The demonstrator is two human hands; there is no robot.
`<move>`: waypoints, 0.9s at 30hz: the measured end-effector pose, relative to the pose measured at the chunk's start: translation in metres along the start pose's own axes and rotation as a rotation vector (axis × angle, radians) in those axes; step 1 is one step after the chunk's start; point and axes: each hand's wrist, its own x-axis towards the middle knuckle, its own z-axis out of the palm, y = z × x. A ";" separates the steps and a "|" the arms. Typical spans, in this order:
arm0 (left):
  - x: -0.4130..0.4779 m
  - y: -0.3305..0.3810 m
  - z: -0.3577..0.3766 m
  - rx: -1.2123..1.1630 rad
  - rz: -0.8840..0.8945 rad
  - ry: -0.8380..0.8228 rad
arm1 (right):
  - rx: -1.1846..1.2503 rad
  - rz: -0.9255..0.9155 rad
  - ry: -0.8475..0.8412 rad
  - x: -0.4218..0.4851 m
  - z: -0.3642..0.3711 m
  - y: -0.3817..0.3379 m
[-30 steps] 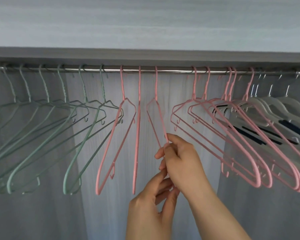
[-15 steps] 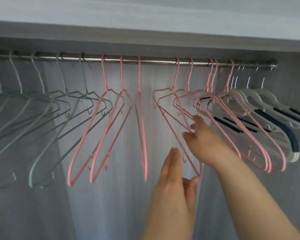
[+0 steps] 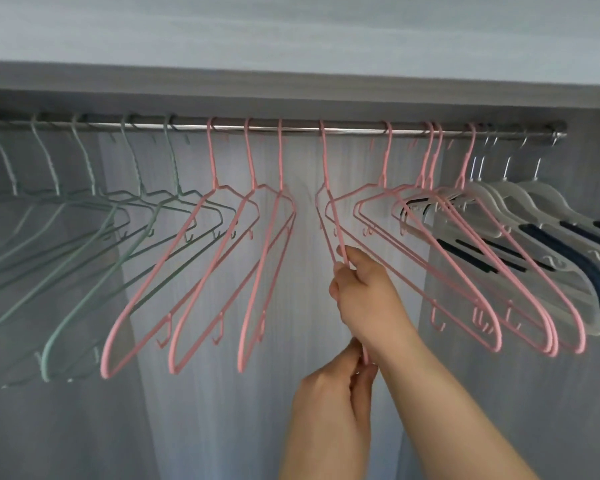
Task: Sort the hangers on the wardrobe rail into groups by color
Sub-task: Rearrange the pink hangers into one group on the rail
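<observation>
A metal rail (image 3: 350,129) runs across the wardrobe. Several green hangers (image 3: 84,244) hang at its left, three pink hangers (image 3: 201,271) beside them. One pink hanger (image 3: 328,209) hangs alone in the middle, turned edge-on. My right hand (image 3: 364,292) grips its upper wire, and my left hand (image 3: 329,393) pinches its lower end. Several more pink hangers (image 3: 465,271) hang to the right, overlapping white hangers with dark pads (image 3: 548,233) at the rail's far right.
A grey shelf board (image 3: 291,84) sits just above the rail. The wardrobe's back panel (image 3: 309,341) is pale in the middle and darker grey at both sides. A gap on the rail lies on each side of the held hanger.
My right hand left the right pink group holding one pink hanger, which now hangs apart in the middle. My left hand closed on its lower end. The view shifted slightly.
</observation>
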 end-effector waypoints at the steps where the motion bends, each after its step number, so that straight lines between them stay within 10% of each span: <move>1: 0.000 -0.001 0.000 0.000 -0.010 -0.005 | 0.007 0.015 0.002 -0.001 0.001 -0.002; 6: -0.005 -0.012 0.005 -0.117 -0.055 0.029 | -0.293 -0.017 -0.086 -0.016 -0.013 -0.010; 10: -0.013 -0.031 0.013 -0.267 -0.245 0.033 | -0.625 -0.406 0.288 -0.034 -0.074 -0.026; 13: -0.020 -0.029 0.026 -0.261 -0.211 -0.065 | -0.742 -0.197 0.204 -0.021 -0.110 -0.015; 20: -0.002 0.022 0.049 -0.225 0.030 -0.095 | 0.231 0.187 0.058 -0.012 -0.087 0.018; 27: 0.012 0.019 0.047 -0.177 0.056 0.039 | 0.419 0.175 -0.031 -0.013 -0.076 0.015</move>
